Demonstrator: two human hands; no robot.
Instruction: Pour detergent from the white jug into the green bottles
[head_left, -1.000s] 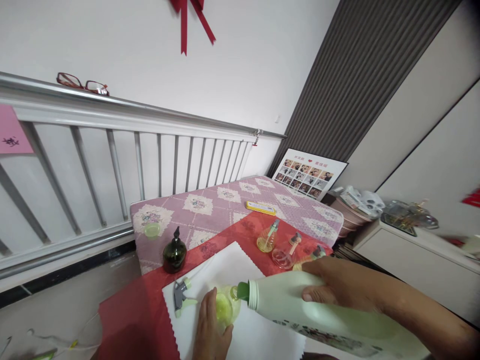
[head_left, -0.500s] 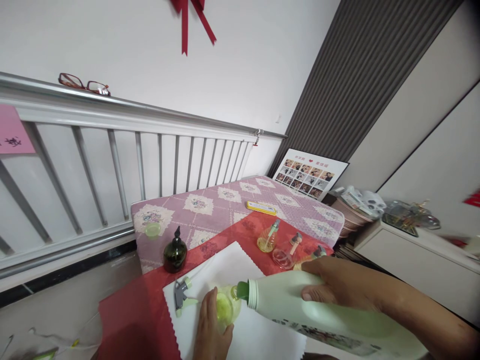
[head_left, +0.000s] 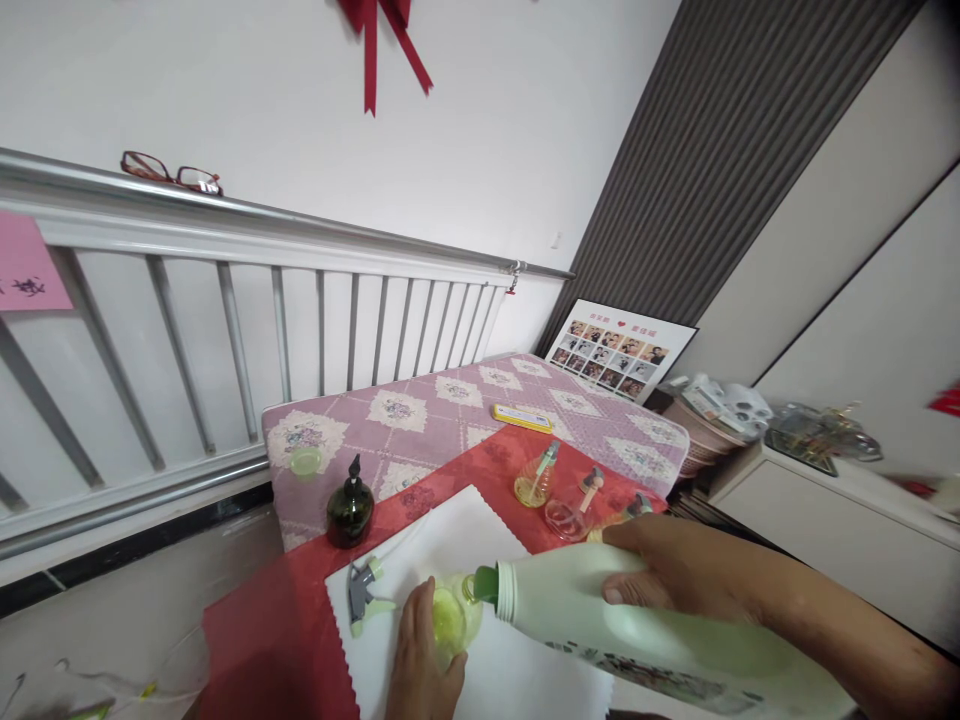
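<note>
My right hand (head_left: 667, 570) is closed round a large pale green jug (head_left: 637, 625), tipped nearly on its side. Its green spout (head_left: 486, 583) meets the neck of a small clear yellow-green bottle (head_left: 454, 615), which my left hand (head_left: 426, 645) grips from the left. Yellowish liquid shows inside the small bottle. A grey and pale green spray trigger head (head_left: 363, 592) lies left of it on a white scalloped mat (head_left: 517, 670). Beyond the mat's left corner stands a dark green pump bottle (head_left: 350, 508).
Several clear spray bottles, one a ribbed bottle (head_left: 534, 480), stand on a red cloth (head_left: 480, 465). A yellow box (head_left: 523, 417) and a round green lid (head_left: 305, 462) lie on the purple patterned tablecloth (head_left: 450, 405). Behind runs a white railing (head_left: 337, 270) with glasses (head_left: 171, 175) on top.
Both hands, the jug and the small bottle hold nearly the same positions. The view has shifted very slightly.
</note>
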